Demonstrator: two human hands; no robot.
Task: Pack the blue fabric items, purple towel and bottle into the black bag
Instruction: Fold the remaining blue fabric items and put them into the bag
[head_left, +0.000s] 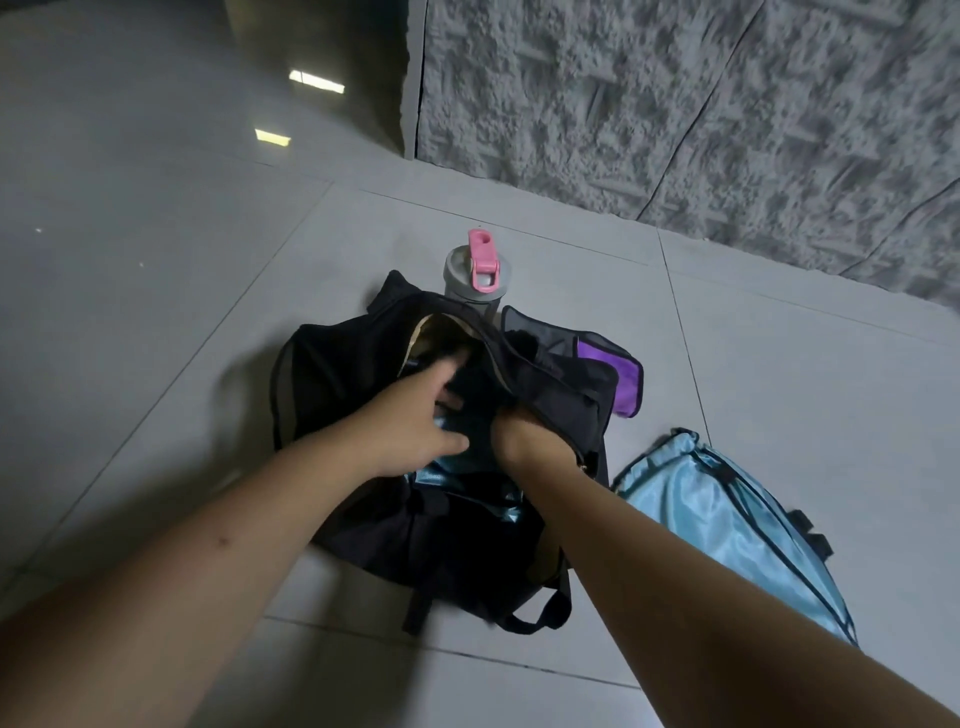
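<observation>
The black bag lies open on the tiled floor in front of me. My left hand reaches into its opening, fingers spread over dark and blue fabric inside. My right hand is plunged into the bag beside it; its fingers are hidden, so its grip is unclear. A grey bottle with a pink flip lid stands upright just behind the bag. The purple towel lies to the right behind the bag's raised flap. A light blue satin drawstring bag lies on the floor at right.
A rough grey textured wall runs along the back right. Glossy floor tiles stretch to the left. The bag's black straps trail on the floor near me.
</observation>
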